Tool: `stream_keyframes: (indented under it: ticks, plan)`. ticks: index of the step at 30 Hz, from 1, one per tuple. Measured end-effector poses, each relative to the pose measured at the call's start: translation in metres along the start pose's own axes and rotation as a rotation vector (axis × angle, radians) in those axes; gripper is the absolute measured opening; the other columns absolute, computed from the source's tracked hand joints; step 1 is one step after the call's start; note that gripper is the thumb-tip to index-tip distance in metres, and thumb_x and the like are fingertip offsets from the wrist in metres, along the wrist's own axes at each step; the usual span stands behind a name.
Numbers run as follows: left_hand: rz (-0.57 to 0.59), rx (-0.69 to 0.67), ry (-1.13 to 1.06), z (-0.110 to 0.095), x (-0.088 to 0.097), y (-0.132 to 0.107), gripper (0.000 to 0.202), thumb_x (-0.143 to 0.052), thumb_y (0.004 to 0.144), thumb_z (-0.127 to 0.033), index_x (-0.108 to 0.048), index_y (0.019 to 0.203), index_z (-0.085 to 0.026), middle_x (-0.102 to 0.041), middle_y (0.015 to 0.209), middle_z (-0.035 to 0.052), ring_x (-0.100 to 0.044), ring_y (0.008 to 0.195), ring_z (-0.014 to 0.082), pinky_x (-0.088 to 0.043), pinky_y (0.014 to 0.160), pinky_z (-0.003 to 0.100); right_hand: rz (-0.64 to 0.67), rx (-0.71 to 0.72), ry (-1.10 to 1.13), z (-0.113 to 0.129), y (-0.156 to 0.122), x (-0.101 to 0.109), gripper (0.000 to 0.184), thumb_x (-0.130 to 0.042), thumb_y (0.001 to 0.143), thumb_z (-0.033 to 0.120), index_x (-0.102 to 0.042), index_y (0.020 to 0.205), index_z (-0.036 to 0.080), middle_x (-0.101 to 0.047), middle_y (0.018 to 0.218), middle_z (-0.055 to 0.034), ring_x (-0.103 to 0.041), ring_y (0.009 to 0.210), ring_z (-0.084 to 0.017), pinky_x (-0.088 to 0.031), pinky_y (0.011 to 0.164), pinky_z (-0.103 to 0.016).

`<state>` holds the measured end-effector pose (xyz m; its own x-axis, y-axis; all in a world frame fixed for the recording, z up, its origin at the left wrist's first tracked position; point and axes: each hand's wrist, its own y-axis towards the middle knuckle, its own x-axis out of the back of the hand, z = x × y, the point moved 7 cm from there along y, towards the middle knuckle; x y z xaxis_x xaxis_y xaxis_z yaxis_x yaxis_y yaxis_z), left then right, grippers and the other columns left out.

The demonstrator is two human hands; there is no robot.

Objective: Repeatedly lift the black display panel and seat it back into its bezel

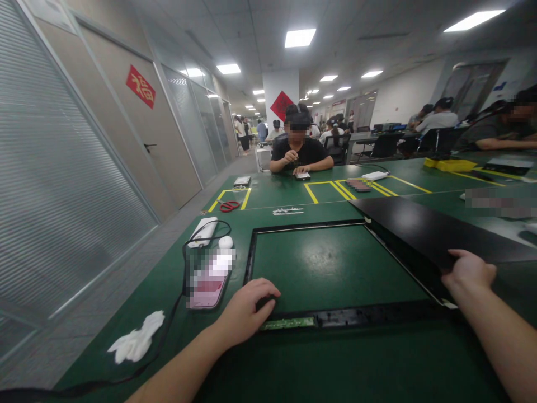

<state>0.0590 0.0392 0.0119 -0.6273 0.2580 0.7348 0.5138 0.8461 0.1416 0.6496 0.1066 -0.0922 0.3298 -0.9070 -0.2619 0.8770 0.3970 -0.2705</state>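
Right hand (467, 274) gripping the near edge of a black panel (423, 221), panel tilted along the right side of a black frame (369, 317), frame flat on a green table (327, 268), left hand (250, 308) at the frame's near-left corner, its grip unclear

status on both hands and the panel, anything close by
Left hand at black frame's near left corner. Right hand gripping black panel by its edge, panel tilted. Phone lying left of frame.
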Motion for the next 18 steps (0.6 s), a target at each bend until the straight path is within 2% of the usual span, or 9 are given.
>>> stream_keyframes:
  ticks: [2,5,12,18]
  plan:
    - [-0.001,-0.006,0.001,-0.001,0.000,0.001,0.022,-0.055,0.091,-0.016,-0.071,0.105,-0.018,-0.071,0.109,0.0091,-0.065,0.106,0.0232,-0.050,0.097,0.039,-0.059,-0.004,0.033,0.001,-0.001,0.002,0.063,-0.070,0.047,0.002,-0.032,0.089,0.030,-0.053,0.104,0.0077,-0.061,0.062,-0.009,-0.059,0.050,-0.031]
    - [0.004,-0.011,0.006,-0.003,0.001,0.001,0.022,-0.055,0.090,-0.015,-0.071,0.104,-0.017,-0.071,0.109,0.0096,-0.065,0.106,0.0233,-0.050,0.097,0.039,-0.061,-0.014,0.072,0.005,-0.004,0.000,0.063,-0.067,0.046,-0.001,-0.034,0.090,0.029,-0.055,0.100,0.0089,-0.066,0.067,-0.011,-0.061,0.055,-0.033]
    - [0.005,0.001,-0.007,-0.002,0.001,0.000,0.022,-0.054,0.091,-0.016,-0.071,0.105,-0.019,-0.070,0.110,0.0094,-0.065,0.105,0.0227,-0.050,0.097,0.038,0.064,0.064,0.225,0.023,-0.011,-0.012,0.060,-0.068,0.049,0.001,-0.037,0.092,0.029,-0.060,0.094,0.0115,-0.068,0.067,-0.012,-0.060,0.053,-0.031]
    - [-0.033,0.000,-0.064,-0.003,0.005,0.001,0.021,-0.054,0.090,-0.018,-0.070,0.103,-0.019,-0.069,0.107,0.0089,-0.065,0.094,0.0198,-0.053,0.089,0.034,0.079,0.111,0.265,0.040,-0.035,-0.017,0.053,-0.065,0.048,0.002,-0.037,0.085,0.026,-0.060,0.081,0.0104,-0.068,0.068,-0.014,-0.060,0.053,-0.029]
